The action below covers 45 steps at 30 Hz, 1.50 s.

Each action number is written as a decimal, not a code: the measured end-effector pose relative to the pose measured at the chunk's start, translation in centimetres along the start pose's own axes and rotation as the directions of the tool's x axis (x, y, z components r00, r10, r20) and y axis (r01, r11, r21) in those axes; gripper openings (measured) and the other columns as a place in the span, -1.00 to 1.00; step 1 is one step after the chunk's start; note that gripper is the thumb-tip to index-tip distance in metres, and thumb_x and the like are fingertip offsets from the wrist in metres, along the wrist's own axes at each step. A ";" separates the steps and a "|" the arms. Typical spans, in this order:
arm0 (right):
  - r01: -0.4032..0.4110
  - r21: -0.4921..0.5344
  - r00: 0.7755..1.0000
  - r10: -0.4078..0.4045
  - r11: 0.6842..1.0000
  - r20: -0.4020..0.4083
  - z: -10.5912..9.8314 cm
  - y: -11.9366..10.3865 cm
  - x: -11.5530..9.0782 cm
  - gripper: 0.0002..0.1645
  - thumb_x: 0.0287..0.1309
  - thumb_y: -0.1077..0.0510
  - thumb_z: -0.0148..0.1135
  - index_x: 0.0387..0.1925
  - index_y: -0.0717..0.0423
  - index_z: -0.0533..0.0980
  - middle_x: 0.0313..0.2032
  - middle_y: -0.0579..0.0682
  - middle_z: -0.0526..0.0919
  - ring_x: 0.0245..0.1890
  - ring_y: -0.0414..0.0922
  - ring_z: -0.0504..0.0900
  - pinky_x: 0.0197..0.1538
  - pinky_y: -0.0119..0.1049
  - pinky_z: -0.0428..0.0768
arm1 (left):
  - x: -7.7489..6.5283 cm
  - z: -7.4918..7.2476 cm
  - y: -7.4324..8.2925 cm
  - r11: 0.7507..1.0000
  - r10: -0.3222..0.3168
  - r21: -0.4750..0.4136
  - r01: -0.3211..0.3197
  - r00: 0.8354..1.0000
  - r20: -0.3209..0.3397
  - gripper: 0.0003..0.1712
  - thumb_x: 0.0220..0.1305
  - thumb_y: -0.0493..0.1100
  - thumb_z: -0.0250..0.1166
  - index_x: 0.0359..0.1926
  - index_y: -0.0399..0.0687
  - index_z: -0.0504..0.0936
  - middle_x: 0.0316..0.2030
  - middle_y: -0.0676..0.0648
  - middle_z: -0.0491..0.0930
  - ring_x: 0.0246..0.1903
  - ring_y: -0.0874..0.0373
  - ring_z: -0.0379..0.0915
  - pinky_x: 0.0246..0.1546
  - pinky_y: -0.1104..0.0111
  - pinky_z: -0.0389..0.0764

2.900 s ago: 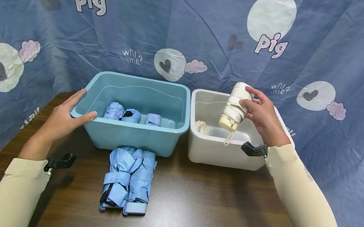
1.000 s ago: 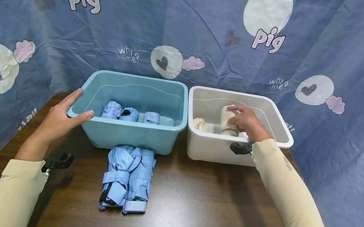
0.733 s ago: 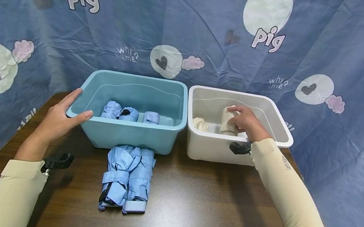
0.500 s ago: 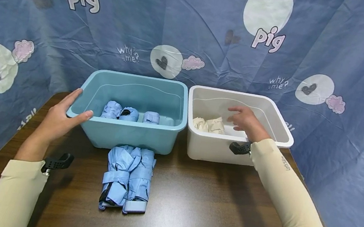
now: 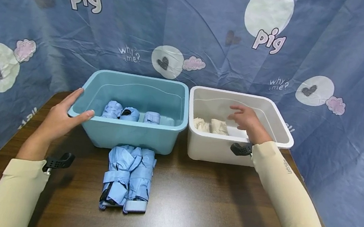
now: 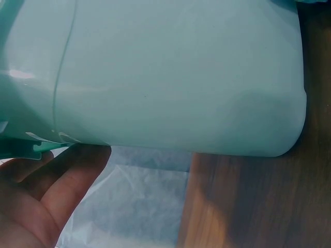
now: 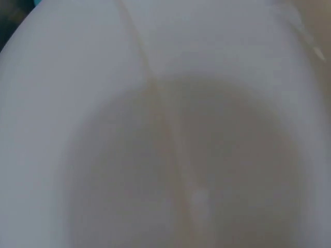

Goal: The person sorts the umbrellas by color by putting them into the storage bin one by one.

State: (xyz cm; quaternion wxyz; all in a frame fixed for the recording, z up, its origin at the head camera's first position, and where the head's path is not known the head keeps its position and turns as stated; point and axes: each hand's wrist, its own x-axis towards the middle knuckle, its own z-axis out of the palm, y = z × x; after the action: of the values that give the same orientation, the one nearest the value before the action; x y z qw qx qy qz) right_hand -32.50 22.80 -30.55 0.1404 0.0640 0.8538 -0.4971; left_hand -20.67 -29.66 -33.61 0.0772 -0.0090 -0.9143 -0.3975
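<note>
In the head view my left hand [image 5: 58, 118] rests against the left corner of a blue bin [image 5: 134, 138], thumb over the front rim and fingers along the side. The left wrist view shows its fingers [image 6: 77, 181] touching the bin's edge. My right hand [image 5: 246, 120] hovers inside a white bin [image 5: 215, 148] with fingers extended and nothing in them. Left of it, a cream folding umbrella [image 5: 219, 127] lies beside another cream bundle [image 5: 201, 125]; the front wall hides their lower ends. The right wrist view is filled by the white bin's wall [image 7: 31, 155].
Blue folding umbrellas [image 5: 112, 109] lie inside the blue bin, partly hidden by its front wall. In front of it, two more blue folding umbrellas [image 5: 118, 174] lie side by side on the brown wooden table [image 5: 197, 203]. A patterned blue cloth [image 5: 194, 23] hangs behind the bins.
My right hand has lowered the cream umbrella into the white bin and let go of it. The umbrella now lies beside the other cream bundle. My left hand has stayed on the blue bin.
</note>
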 end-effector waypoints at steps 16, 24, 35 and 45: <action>0.156 0.043 0.984 -0.152 0.987 -0.092 -0.5 -0.4 -1.5 -0.34 0.25 0.23 0.18 0.37 0.10 0.30 0.31 0.24 0.33 0.25 0.15 0.36 0.23 0.07 0.40 | 0.0 0.2 -0.1 1.000 0.010 -0.015 -0.010 1.000 0.001 0.04 0.24 0.16 0.25 0.54 0.23 -0.20 0.51 -0.16 -0.19 0.36 -0.43 -0.08 0.15 -0.40 0.08; 0.239 0.054 0.969 -0.235 0.970 -0.073 0.0 -1.2 -3.4 -0.37 0.26 0.21 0.19 0.35 0.14 0.32 0.28 0.25 0.37 0.22 0.16 0.40 0.19 0.04 0.44 | -0.1 0.0 -0.2 1.000 -0.006 -0.008 0.006 1.000 0.004 0.04 0.24 0.19 0.24 0.54 0.25 -0.21 0.51 -0.18 -0.19 0.35 -0.44 -0.07 0.14 -0.40 0.07; 0.343 0.091 0.939 -0.345 0.935 0.006 1.9 -2.4 -7.0 -0.39 0.27 0.10 0.21 0.32 0.13 0.35 0.23 0.22 0.44 0.18 0.11 0.47 0.13 0.05 0.50 | 0.0 0.1 -0.2 1.000 0.007 -0.018 -0.007 1.000 -0.004 0.04 0.24 0.18 0.25 0.54 0.22 -0.20 0.51 -0.17 -0.18 0.36 -0.43 -0.08 0.15 -0.39 0.08; 0.423 0.148 0.899 -0.434 0.894 0.055 4.1 -2.9 -10.1 -0.45 0.24 0.14 0.25 0.25 0.11 0.42 0.14 0.17 0.52 0.09 0.13 0.56 0.00 -0.10 0.61 | 0.1 0.3 -0.4 1.000 0.010 -0.022 -0.010 1.000 -0.002 0.04 0.24 0.18 0.25 0.54 0.23 -0.20 0.51 -0.18 -0.18 0.35 -0.45 -0.07 0.12 -0.41 0.08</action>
State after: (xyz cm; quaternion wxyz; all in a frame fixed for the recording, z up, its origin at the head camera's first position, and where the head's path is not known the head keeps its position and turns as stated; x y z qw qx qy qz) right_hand -22.92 18.09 -27.00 0.0597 -0.1381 0.8051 -0.5737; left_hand -20.87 -29.74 -34.10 0.0799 -0.0143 -0.9098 -0.4070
